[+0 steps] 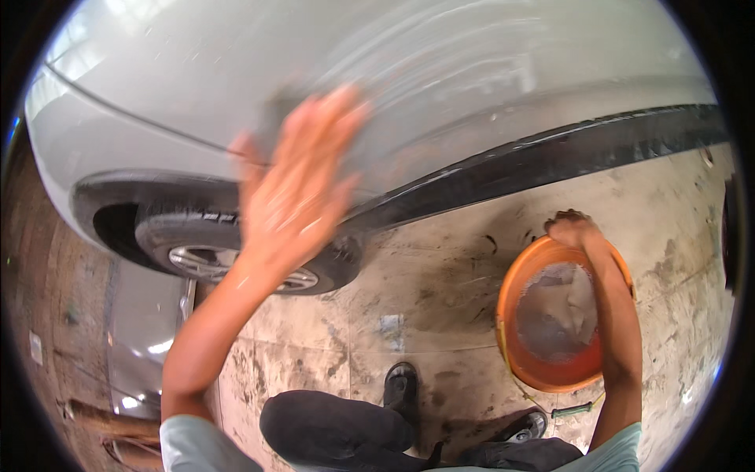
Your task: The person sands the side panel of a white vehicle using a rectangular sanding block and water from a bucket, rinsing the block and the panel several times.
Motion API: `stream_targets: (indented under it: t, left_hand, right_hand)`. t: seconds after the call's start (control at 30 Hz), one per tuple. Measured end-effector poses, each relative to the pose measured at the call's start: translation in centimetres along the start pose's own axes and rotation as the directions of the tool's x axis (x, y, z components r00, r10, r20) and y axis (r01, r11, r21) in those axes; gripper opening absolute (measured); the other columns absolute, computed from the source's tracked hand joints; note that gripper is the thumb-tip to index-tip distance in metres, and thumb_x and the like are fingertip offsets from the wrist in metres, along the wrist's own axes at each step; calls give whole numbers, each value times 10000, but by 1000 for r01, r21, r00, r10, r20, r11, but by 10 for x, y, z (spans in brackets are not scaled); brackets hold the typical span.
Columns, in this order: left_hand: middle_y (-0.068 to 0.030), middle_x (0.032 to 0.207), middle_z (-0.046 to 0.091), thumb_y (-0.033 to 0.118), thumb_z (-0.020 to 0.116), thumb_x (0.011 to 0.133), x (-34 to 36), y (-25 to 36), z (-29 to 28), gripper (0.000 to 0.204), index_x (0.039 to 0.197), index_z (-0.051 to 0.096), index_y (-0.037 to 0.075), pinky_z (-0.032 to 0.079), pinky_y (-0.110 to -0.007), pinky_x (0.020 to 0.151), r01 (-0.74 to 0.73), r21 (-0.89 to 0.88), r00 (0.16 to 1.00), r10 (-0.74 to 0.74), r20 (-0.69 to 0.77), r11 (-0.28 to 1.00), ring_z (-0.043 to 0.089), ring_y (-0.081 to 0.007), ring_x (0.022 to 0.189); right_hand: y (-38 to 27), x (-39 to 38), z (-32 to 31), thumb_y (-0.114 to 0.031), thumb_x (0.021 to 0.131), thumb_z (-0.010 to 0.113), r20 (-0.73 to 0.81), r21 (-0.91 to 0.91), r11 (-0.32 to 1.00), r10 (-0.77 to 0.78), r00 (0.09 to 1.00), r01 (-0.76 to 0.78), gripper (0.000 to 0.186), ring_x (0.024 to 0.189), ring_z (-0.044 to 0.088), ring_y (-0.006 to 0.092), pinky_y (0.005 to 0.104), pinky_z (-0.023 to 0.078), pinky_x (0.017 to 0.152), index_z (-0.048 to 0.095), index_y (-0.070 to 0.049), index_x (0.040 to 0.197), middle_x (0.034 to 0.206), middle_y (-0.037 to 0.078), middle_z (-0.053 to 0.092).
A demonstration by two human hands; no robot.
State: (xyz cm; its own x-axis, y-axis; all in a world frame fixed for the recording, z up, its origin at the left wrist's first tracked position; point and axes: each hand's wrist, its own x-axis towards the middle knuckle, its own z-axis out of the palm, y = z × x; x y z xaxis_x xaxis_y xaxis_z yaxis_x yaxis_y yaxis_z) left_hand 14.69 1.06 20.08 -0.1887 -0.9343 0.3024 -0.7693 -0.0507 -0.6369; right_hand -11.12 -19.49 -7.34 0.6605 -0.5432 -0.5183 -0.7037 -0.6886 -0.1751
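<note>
My left hand (295, 181), smeared by motion, lies stretched out with fingers apart over the silver-grey panel of a car (440, 102). A dark grey patch shows beside its fingertips; I cannot tell whether it is a shadow or something under the hand. Pale curved wet streaks cross the panel to the right of the hand. My right hand (572, 229) is closed on the far rim of an orange bucket (510, 295) on the floor. Murky water (539, 315) fills part of the bucket, with a pale cloth (578, 303) in it.
Below the left hand is the car's wheel (204, 263) under a black arch trim. A black side sill (550, 153) runs rightward. The bucket's handle (572, 410) hangs toward me, near my shoes (403, 385). The tiled floor (440, 315) is stained. Brown rolled objects (110, 421) lie lower left.
</note>
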Motion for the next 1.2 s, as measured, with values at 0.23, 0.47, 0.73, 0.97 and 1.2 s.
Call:
stream_targets:
  t: [0.23, 0.47, 0.73, 0.97, 1.2]
  left_hand:
    - [-12, 1597, 186, 374, 400, 972, 92, 59, -36, 601, 1521, 268, 167, -176, -511, 1135, -186, 60, 939, 196, -281, 981, 76, -183, 1486]
    - [-29, 1591, 205, 379, 277, 1003, -47, -36, 31, 574, 1503, 293, 98, -207, -487, 1124, -56, 325, 975, 122, -188, 944, 34, -177, 1487]
    - [14, 1579, 251, 293, 559, 875, 102, 89, -21, 687, 1506, 311, 177, -111, -544, 1150, -226, -45, 923, 200, -328, 973, 143, -158, 1475]
    - [-58, 1596, 186, 324, 400, 956, 16, 35, 8, 607, 1517, 275, 130, -187, -513, 1126, -34, 85, 989, 46, -143, 996, 54, -193, 1490]
    - [-45, 1599, 175, 353, 411, 958, 52, 56, 3, 626, 1527, 245, 151, -220, -530, 1104, -92, 17, 978, 93, -189, 996, 85, -186, 1486]
  right_hand:
    - [14, -8, -4, -239, 918, 402, -70, 69, 997, 49, 996, -45, 358, 1252, 510, 309, 419, 414, 1048, 667, -99, 1113, 1304, 108, 582]
    - [-32, -8, -24, -252, 841, 381, -57, 313, 934, 197, 979, -170, 482, 1323, 445, 264, 406, 366, 1081, 630, -106, 1228, 1383, 87, 530]
    - [15, -12, -3, -248, 819, 406, -1, 174, 976, 134, 991, -132, 479, 1283, 489, 265, 393, 385, 1064, 641, -116, 1215, 1355, 100, 552]
    - [-30, -21, -38, -274, 835, 415, 1, 226, 967, 120, 993, -117, 478, 1282, 489, 278, 391, 390, 1064, 636, -121, 1229, 1364, 89, 546]
    - [24, -4, 8, -323, 844, 424, -2, 39, 998, 39, 999, -39, 476, 1285, 483, 271, 399, 382, 1070, 643, -117, 1213, 1362, 86, 549]
